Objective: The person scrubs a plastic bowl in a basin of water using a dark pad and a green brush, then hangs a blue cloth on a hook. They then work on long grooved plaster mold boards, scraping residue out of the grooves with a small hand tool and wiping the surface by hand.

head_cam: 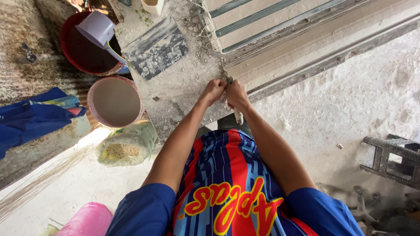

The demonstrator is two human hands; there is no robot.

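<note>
Dusty concrete floor (pixel 350 96) everywhere, plaster crumbs over a grey slab (pixel 183 91), two buckets, one dark red (pixel 83 52) and one pinkish (pixel 114 101), off to the side. Both arms reach straight out, left hand (pixel 213 91) and right hand (pixel 236 94) clenched close together around a small pale-handled tool (pixel 238 116) at the corner of a long moulded plaster strip (pixel 315 48). Best to keep wrists steady and work that corner lightly, I'd say, so the edge doesn't chip

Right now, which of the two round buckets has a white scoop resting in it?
The dark red bucket, farther from the hands, holds the white scoop. The pale-rimmed bucket nearer the left hand holds only a smooth pale mix.
</note>
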